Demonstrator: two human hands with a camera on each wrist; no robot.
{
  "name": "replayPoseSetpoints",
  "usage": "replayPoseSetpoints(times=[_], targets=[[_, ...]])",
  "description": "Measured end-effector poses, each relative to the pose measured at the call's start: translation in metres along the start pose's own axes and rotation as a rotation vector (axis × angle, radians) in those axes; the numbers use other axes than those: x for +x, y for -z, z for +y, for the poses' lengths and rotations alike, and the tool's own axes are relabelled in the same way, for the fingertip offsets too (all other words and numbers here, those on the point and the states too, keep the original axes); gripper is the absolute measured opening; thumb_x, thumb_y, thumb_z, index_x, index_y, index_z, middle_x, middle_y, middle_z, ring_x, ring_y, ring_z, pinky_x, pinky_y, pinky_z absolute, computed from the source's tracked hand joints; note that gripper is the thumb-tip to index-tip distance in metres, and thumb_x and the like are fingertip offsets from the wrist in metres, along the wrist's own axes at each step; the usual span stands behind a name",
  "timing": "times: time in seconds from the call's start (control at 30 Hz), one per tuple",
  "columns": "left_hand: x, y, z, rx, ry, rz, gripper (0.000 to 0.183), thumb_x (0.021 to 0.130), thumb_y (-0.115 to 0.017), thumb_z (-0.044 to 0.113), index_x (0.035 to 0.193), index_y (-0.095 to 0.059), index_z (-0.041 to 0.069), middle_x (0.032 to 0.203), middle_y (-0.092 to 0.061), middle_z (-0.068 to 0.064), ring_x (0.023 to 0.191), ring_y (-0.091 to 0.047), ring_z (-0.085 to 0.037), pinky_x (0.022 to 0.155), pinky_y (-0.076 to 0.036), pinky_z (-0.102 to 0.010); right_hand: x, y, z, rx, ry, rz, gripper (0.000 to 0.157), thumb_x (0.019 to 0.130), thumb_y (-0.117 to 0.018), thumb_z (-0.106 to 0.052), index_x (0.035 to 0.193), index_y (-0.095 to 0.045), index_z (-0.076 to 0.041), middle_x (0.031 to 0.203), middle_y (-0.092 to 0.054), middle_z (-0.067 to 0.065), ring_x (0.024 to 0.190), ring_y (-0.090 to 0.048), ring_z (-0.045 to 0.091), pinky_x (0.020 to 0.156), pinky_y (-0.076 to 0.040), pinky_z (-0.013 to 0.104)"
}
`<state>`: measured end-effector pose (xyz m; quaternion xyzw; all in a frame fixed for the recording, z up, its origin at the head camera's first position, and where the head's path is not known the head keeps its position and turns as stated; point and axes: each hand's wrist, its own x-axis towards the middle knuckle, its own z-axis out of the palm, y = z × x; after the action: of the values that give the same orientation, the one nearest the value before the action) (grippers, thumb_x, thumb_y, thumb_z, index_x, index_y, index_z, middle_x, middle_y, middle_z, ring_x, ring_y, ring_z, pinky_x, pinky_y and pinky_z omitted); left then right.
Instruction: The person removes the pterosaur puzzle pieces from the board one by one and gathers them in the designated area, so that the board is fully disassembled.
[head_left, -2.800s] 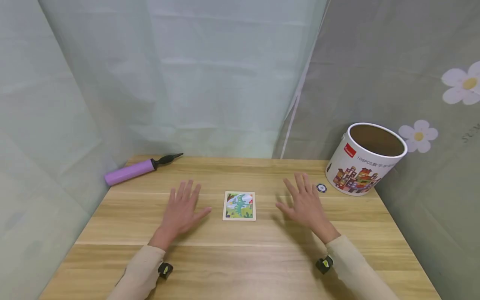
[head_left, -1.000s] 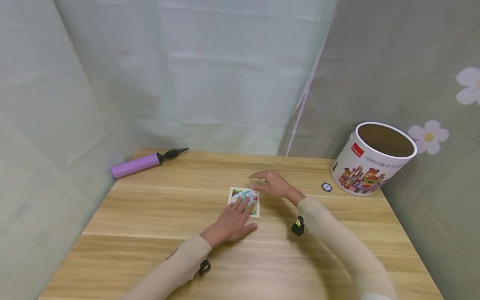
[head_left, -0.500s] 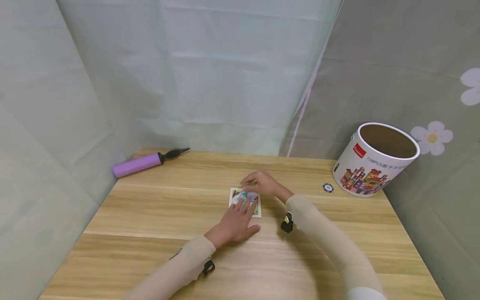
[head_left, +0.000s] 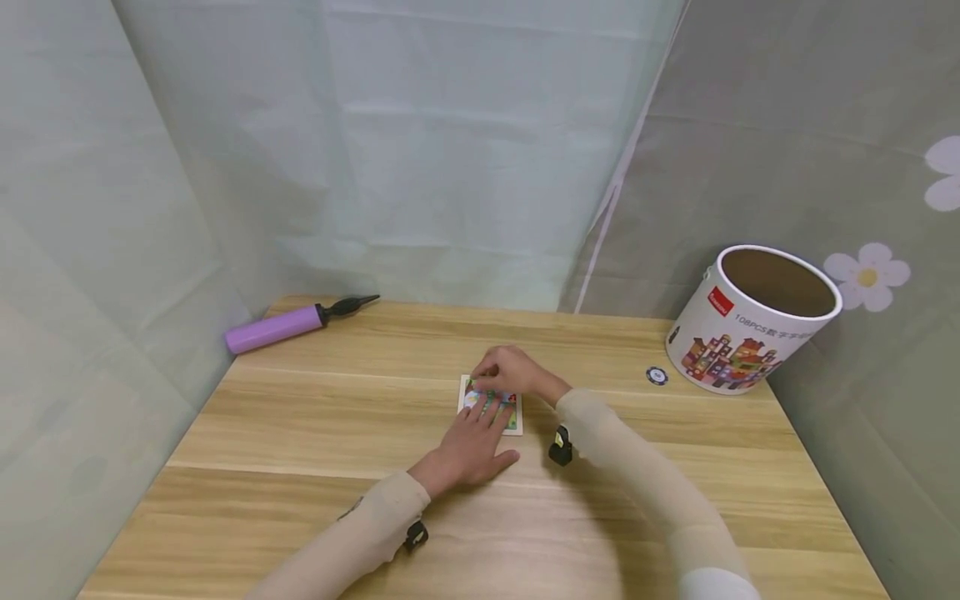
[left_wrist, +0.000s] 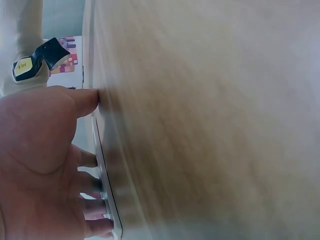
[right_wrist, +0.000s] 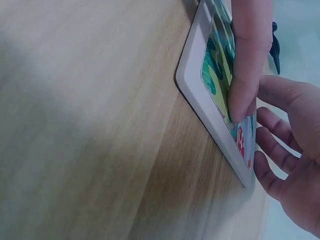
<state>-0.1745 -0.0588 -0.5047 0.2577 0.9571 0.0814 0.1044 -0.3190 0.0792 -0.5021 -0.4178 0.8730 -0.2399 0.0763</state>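
Note:
A small square picture puzzle [head_left: 513, 419] with a pale frame and a green dinosaur scene lies on the wooden table. My left hand [head_left: 467, 446] rests its straight fingers across the picture, its thumb out to the side; from the left wrist view its fingertips touch the puzzle's upper face [left_wrist: 106, 187]. Over the puzzle's far edge reaches my right hand [head_left: 517, 371], fingers bent, thumb and forefinger near the far left corner. In the right wrist view its fingers [right_wrist: 272, 145] curl beside the puzzle's edge. Whether they pinch a piece is hidden.
At the back right stands a white bucket [head_left: 697, 354] printed with building blocks. A dark poker chip [head_left: 657, 376] lies beside it. A purple hand pump [head_left: 276, 329] with a black nozzle rests at the back left. Cloth curtains border the table.
Both hands have come inward from either side of the puzzle. The left now lies on it; the right has moved left across its far edge, with fingers drawing together.

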Motion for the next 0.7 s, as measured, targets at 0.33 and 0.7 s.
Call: replayPoseSetpoints(times=[0.33,0.7], targets=[[0.0008,-0.0032,-0.0016,0.009,0.000,0.012,0.076,0.104,-0.047,0.054,0.161,-0.029,0.006,0.167,-0.025,-0.019,0.155,-0.019,-0.039,0.121,-0.025,-0.056,0.0037,-0.0034,0.0005,0.059,-0.035,0.007,0.015,0.091,-0.079,-0.026,0.101,-0.083,-0.015,0.098,-0.073,-0.003,0.086,-0.062,0.008,0.074,-0.052,0.024],[0.0019,-0.0005,-0.0014,0.005,-0.008,0.025,0.077,0.103,-0.049,0.056,0.160,-0.032,0.006,0.165,-0.027,-0.020,0.153,-0.023,-0.040,0.119,-0.029,-0.057,0.0083,-0.0048,0.0017,0.094,-0.095,-0.007,0.007,0.092,-0.078,-0.022,0.097,-0.081,-0.018,0.095,-0.069,-0.005,0.087,-0.062,0.006,0.076,-0.052,0.023]])
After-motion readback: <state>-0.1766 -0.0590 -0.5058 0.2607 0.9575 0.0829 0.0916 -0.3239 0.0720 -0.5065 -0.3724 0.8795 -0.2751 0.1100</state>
